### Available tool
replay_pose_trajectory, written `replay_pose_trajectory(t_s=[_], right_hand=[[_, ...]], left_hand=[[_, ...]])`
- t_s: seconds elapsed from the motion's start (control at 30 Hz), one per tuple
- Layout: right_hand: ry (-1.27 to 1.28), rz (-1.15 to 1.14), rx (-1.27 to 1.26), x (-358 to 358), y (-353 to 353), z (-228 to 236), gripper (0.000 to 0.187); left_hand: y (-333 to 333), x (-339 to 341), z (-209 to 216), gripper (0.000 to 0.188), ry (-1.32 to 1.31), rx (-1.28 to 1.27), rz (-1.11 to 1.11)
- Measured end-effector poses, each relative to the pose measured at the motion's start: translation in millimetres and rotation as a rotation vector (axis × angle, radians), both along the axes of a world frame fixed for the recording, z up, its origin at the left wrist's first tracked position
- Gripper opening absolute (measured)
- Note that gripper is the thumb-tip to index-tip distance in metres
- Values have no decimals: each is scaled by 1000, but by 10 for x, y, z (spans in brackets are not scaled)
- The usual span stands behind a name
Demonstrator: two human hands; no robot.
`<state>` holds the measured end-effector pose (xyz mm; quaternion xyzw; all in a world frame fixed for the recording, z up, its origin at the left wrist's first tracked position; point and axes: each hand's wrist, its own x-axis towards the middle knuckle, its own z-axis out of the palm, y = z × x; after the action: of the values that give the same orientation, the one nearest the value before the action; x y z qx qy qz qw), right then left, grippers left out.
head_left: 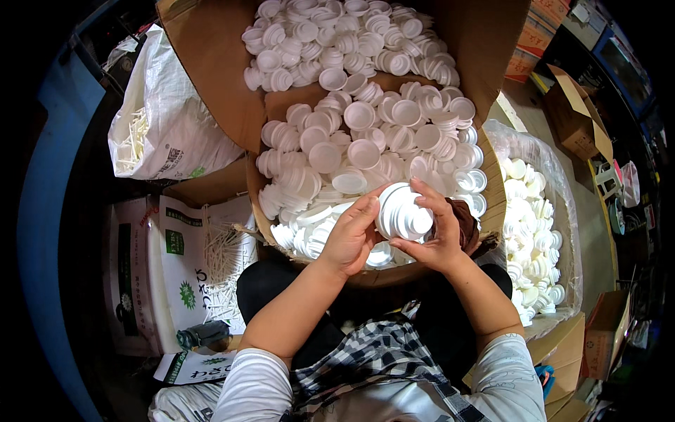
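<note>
Between my two hands is a white round plastic cap (406,214) with stepped rings, held above the near edge of a big cardboard box (211,77). My left hand (356,235) grips its left side, thumb and fingers closed on the rim. From the right, my right hand (437,232) has its fingers and thumb around the same piece. Heaps of similar white caps (363,154) fill the box beyond and below my hands. A dark brown cloth (465,224) lies beside my right hand, partly hidden by it.
At right, a clear plastic bag (568,232) holds more white pieces. A white woven sack (179,112) stands at the far left. Nearer, thin white sticks (223,257) lie in a printed carton (133,281). An open cardboard box (573,116) stands at the far right.
</note>
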<state>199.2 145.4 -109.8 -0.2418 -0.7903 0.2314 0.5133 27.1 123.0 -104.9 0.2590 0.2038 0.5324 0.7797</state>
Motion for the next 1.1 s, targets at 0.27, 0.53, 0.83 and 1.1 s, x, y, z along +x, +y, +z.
replay_pose_trajectory(t_s=[0.27,0.53,0.83,1.1], right_hand=[[-2,-1,-39,-24,11,-27,75],[204,131,-248,-46,16,-9,76],[447,-183,-718,-186,67,-225,54],[355,-147,-756,29,189,-405,35]], left_hand=[[-29,-2,35,45,44,16,17],[-53,50,9,49,349,181,173],[-226,433,-331,50,597,398,439],[-97,420,-379,47,470,305,354]])
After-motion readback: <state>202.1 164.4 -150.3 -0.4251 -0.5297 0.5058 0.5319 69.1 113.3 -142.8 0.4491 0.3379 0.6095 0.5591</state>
